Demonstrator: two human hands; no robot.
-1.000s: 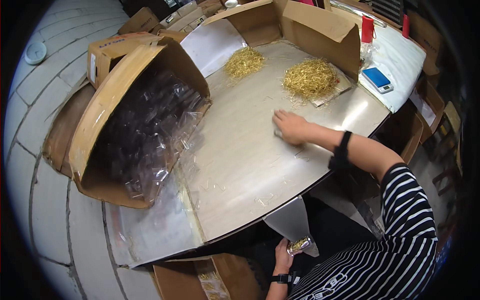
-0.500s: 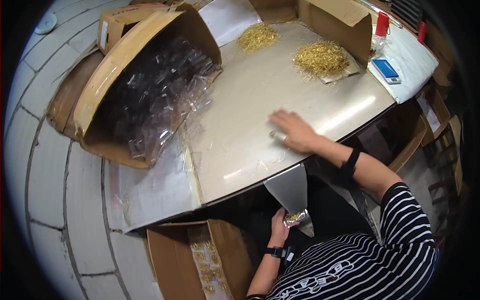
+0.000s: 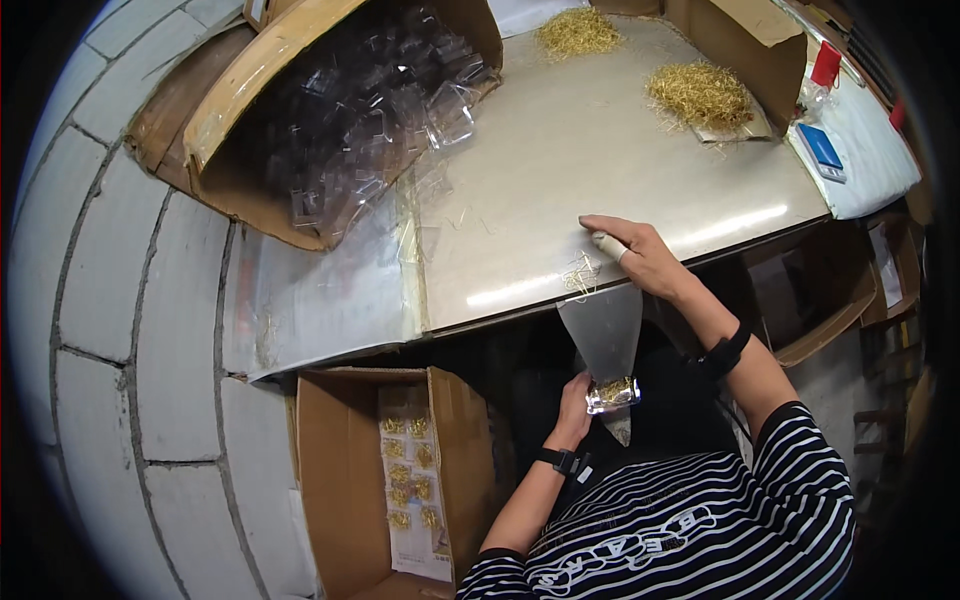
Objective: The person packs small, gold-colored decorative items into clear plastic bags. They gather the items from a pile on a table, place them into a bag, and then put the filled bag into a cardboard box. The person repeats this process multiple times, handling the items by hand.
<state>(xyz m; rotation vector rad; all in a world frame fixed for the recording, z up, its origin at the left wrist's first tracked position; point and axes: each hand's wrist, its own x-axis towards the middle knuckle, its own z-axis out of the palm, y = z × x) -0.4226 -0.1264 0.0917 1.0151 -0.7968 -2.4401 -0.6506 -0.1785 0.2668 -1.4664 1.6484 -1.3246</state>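
Observation:
Near my lap, my left hand [image 3: 572,412] grips a small clear plastic box [image 3: 613,396] with gold-coloured wire pieces inside. The box sits at the narrow lower end of a grey chute [image 3: 604,328] that slopes down from the table edge. At the chute's wide top lies a little cluster of thin gold wire pieces [image 3: 579,276]. Beside this cluster, my right hand [image 3: 648,262] rests edge-down on the table, its fingers stretched out and holding nothing. One of its fingers wears a pale wrap [image 3: 608,245].
Two gold wire piles [image 3: 700,97] lie at the table's far side. A big tipped carton [image 3: 270,90] at left spills clear plastic boxes [image 3: 370,140]. Below stands an open cardboard box [image 3: 335,480] with several filled boxes [image 3: 410,470]. A blue-topped scale [image 3: 822,150] is far right.
My right hand has swept toward me to the table edge, and gold wire pieces now lie bunched at the chute's top. My left hand keeps the box below. The view has shifted.

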